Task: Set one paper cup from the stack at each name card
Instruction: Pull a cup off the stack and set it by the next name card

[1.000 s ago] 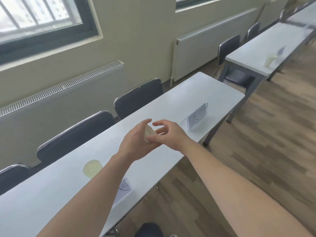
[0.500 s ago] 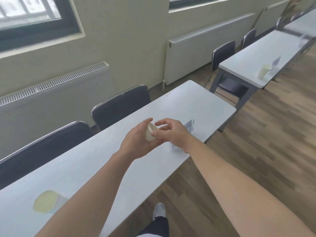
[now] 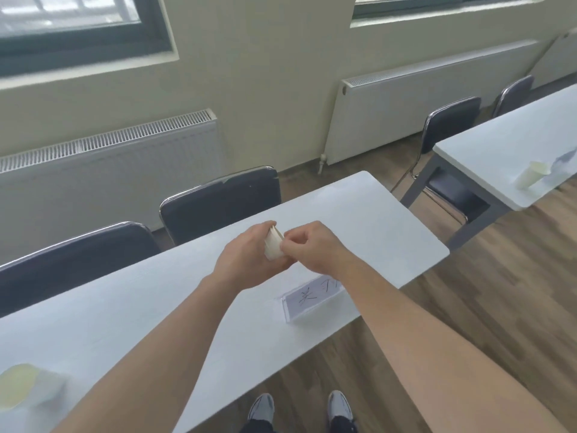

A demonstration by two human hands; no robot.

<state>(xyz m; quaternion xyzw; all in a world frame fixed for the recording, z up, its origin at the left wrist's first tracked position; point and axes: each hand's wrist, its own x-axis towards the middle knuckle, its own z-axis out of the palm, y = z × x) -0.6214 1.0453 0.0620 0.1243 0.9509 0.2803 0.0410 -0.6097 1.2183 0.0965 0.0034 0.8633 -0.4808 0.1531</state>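
- Head view: both hands meet over the middle of the worktop (image 3: pixel 368 220), above the card (image 3: pixel 312 300).
- Left hand (image 3: pixel 249 260) wraps the stack (image 3: pixel 274 245), which lies tilted with its rims toward 1 o'clock; its fingers are curled tight around the cups.
- Right hand (image 3: pixel 315 248) has its fingers pressed together in a pinch at the stack's outer rim; whether they grip one cup or only touch the edge is too small to tell.
- Step in hand, by my reading: peeling a single cup off the stack for this card.
- Card stands at 5 o'clock from the hands, near the worktop's front edge, with no cup beside it.
- One cup (image 3: pixel 25 385) already sits at 8 o'clock on the same worktop; another cup (image 3: pixel 315 178) stands on the far worktop (image 3: pixel 499 145) at 2 o'clock.
- Next move likely calls for a clean pull along the stack's axis so only one cup comes free, then setting it upright on the bare surface just behind the card, without knocking the card over.
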